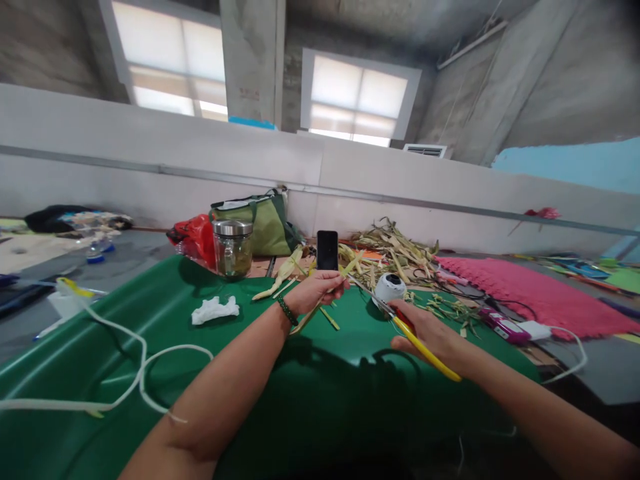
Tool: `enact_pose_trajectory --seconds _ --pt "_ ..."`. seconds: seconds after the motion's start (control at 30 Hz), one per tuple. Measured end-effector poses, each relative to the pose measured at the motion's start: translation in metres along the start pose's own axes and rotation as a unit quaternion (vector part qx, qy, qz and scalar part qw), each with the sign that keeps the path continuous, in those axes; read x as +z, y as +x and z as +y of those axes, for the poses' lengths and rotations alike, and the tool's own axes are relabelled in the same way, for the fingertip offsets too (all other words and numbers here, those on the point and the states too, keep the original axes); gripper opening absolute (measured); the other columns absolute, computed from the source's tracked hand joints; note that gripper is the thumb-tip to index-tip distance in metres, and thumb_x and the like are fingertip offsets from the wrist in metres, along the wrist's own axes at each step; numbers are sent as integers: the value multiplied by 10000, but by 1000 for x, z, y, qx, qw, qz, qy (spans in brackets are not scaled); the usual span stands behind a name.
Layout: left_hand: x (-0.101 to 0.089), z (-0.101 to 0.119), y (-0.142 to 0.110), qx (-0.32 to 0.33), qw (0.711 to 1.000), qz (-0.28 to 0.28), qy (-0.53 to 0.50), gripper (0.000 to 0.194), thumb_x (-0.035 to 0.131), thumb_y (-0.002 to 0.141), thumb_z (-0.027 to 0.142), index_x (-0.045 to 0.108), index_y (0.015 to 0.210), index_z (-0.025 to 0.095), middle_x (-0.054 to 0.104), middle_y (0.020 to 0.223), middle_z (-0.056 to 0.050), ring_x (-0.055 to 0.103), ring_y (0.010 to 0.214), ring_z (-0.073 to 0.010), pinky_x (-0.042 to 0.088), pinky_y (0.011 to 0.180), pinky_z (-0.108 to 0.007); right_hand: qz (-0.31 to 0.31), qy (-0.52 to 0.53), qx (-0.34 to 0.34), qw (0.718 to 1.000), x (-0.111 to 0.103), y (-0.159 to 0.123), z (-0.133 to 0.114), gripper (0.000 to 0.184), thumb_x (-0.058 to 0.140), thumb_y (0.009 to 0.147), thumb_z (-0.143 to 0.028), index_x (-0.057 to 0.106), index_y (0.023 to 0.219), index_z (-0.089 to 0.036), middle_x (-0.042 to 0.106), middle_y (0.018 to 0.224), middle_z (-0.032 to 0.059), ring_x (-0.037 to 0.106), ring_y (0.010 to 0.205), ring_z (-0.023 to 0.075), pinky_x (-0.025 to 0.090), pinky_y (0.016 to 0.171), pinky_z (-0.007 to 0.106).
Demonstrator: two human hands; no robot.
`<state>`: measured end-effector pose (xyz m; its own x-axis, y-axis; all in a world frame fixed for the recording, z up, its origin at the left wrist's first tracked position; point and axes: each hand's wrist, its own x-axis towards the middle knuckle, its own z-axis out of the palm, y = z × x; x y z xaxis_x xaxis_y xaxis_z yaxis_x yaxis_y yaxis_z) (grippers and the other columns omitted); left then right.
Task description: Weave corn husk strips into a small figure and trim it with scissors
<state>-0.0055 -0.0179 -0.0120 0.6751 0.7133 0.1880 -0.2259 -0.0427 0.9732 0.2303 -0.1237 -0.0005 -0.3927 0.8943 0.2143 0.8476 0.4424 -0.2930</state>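
Note:
My left hand (320, 291), with a green bead bracelet on its wrist, pinches a pale green strip of husk (353, 265). The strip's lower end trails below the fingers. In my right hand (430, 330) is a pair of shears (385, 308) with long metal blades and red and yellow handles. Their tips reach left, close to the strip by my left fingers; I cannot tell whether they touch it. Just behind the blades stands a white roll (390, 288) with a dark centre. A dark-screened phone (327, 250) stands upright behind my left hand.
A green sheet (240, 373) covers the work surface. Dry husks (400, 247) are heaped at the back. A lidded glass jar (233, 250), green bag (267, 223) and crumpled tissue (215, 311) lie left. A white cord (143, 360) curls there; pink cloth (530, 293) lies right.

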Motion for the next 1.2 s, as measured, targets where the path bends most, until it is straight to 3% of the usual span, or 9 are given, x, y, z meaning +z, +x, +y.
enact_pose_trajectory --seconds 0.43,0.7,0.77,0.93,1.07,1.13,1.2 --pt "9 0 -2 -49 999 -6 4 297 678 701 395 582 697 114 509 506 38 245 354 -14 108 398 -209 5 -34 7 999 15 1 -6 413 448 862 -572 583 929 -187 601 644 32 539 545 172 361 534 260" --pt "13 -2 -1 -51 999 -17 7 291 675 697 396 587 694 119 502 513 37 252 365 -19 107 400 -210 19 -9 26 999 23 -5 -10 464 377 876 -596 603 881 -190 618 620 45 574 549 191 388 525 275" --pt "13 -1 -2 -47 999 -19 9 312 682 689 415 586 694 119 496 517 35 262 375 -22 118 399 -206 46 -6 36 998 19 -8 -6 466 380 866 -605 608 873 -199 626 630 43 579 554 188 413 528 274" --pt "4 5 -2 19 999 40 -1 397 725 644 490 539 684 143 337 489 86 230 401 -28 114 397 -185 193 -115 162 961 -16 -16 41 454 399 856 -590 631 833 -201 639 622 48 592 553 202 424 531 288" --pt "-6 9 1 90 988 124 32 378 690 691 501 544 715 153 315 507 86 226 407 -37 151 403 -178 171 -208 251 930 -31 -30 99 354 491 830 -490 643 693 -200 643 580 76 621 551 232 397 494 293" --pt "-7 10 2 125 973 172 88 352 615 761 506 558 730 160 365 522 65 277 420 -59 206 410 -189 154 -213 264 928 -25 -36 121 283 527 807 -413 630 649 -203 626 544 69 616 520 225 380 466 285" --pt "-5 10 1 182 941 221 181 324 532 833 473 565 717 172 427 549 36 366 474 -91 304 459 -211 143 -208 262 931 -13 -37 135 234 559 773 -363 607 610 -201 618 533 72 609 502 223 369 444 283"
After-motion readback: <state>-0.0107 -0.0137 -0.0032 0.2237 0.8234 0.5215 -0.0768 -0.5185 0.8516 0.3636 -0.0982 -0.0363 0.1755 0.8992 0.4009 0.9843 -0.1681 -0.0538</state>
